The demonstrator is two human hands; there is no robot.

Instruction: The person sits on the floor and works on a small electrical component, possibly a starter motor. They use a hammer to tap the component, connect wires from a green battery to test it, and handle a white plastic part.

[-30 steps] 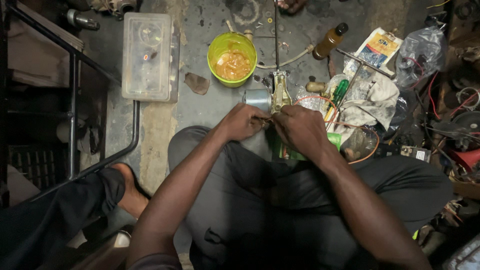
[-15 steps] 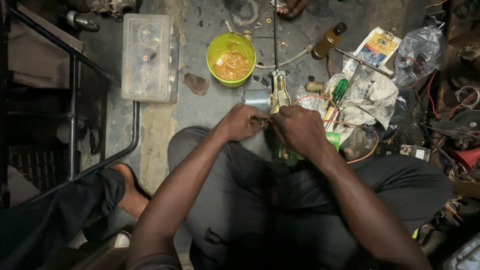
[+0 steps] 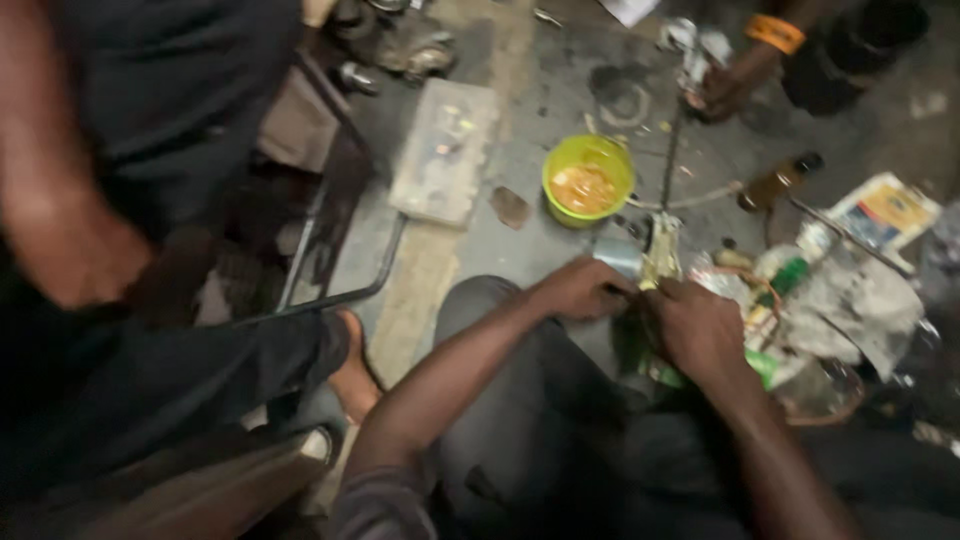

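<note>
Cluttered concrete floor point(image 3: 560, 90), yellow bowl point(image 3: 588, 180)

Motion blur smears everything. What the left hand point(image 3: 580, 290) and right hand point(image 3: 700, 330) pinch between them is hidden. Another person's arm point(image 3: 60, 230) is cut off at the left edge.

A bright yellow-green bowl point(image 3: 588, 180) is noted, orange-brown matter inside it. The floor point(image 3: 520, 90) is seen grey and stained. A translucent whitish box point(image 3: 444, 150) is recorded. An amber-brown bottle point(image 3: 776, 182) and a white-and-yellow packet point(image 3: 885, 208) are observed. An orange wristband point(image 3: 777, 32) is marked. Trousers point(image 3: 520, 400) are dark grey.
</note>
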